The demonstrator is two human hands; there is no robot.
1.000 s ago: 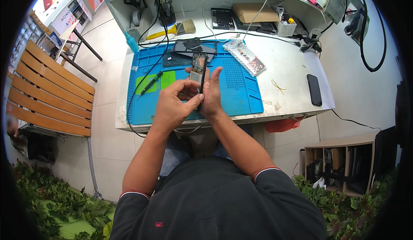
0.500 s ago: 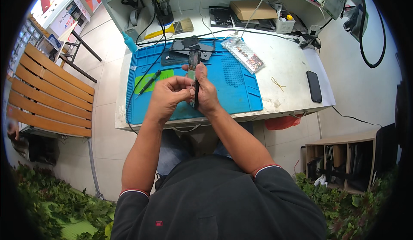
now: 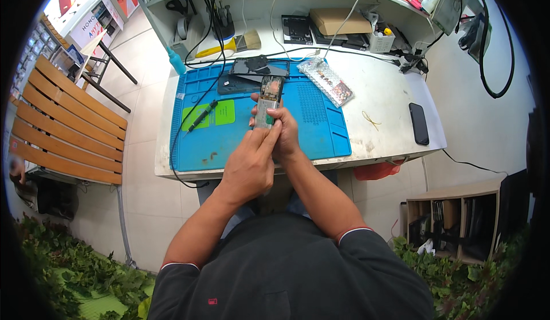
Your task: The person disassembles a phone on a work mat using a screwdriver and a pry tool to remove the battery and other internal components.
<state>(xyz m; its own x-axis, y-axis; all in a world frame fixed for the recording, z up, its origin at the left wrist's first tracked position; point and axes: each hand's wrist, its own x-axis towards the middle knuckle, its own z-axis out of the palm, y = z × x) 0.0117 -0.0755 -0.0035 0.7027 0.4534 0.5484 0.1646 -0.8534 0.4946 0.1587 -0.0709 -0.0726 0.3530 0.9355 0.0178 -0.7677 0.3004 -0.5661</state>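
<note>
An opened phone [image 3: 267, 105], its back off and its inner parts and silvery battery showing, is held upright over the front of the blue work mat [image 3: 220, 148]. My right hand [image 3: 287, 132] is wrapped round it, thumb on the inner side and fingertips showing at the far edge. My left hand [image 3: 249, 162] is closed at the phone's lower end, its fingers pressed there and partly covering it. Beyond the phone lie dark phone parts [image 3: 238, 85]. To the left, a pen-shaped screwdriver [image 3: 200, 116] rests on a green pad [image 3: 225, 112].
A bubble-wrap packet [image 3: 326, 82] overlaps the mat's far right. A dark phone [image 3: 419, 123] and a yellow rubber band [image 3: 371, 120] lie on the white desk. A yellow-handled brush [image 3: 247, 41] lies behind. Black cables [image 3: 216, 39] hang across the left side.
The phone has turned so its open inside faces me more broadly. My left hand has moved down and right to the phone's lower end. My right hand still holds it.
</note>
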